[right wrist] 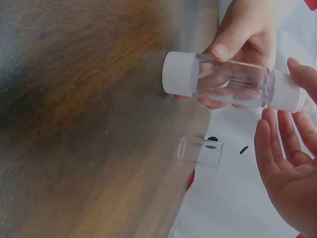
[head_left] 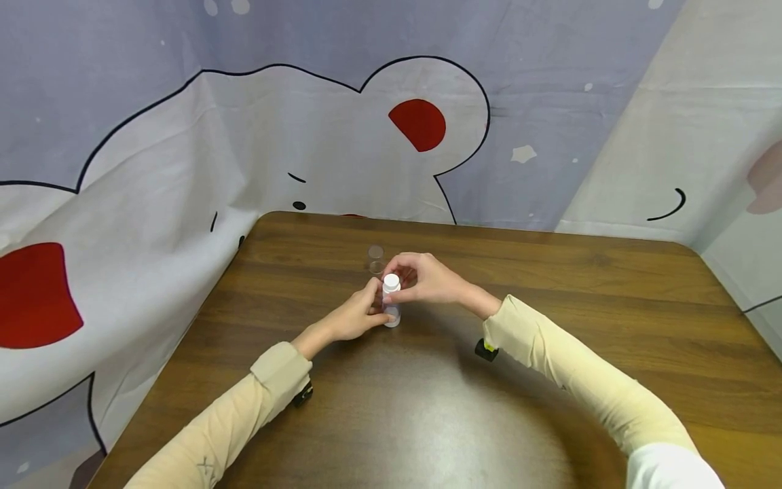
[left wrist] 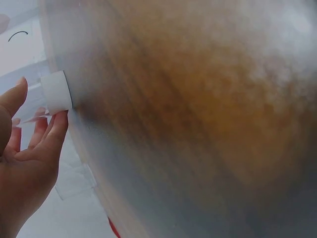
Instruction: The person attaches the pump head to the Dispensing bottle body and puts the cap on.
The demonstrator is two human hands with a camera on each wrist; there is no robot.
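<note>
We see the bottle (right wrist: 234, 83) upright, the left hand (head_left: 353, 317) gripping it low, the right hand (head_left: 432, 280) above apparently pinching its white top (right wrist: 283, 92).

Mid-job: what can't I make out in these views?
Head: part of the clear cylindrical plastic bottle with white ends, behind the thumbs of the left hand and right hand.
Left wrist: fine grain of the brown wooden tabletop, blurred.
Right wrist: part of the right hand, cut by the right edge.

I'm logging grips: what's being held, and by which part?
A clear bottle: the left hand holds its transparent body near the white base, the right hand its white top.
</note>
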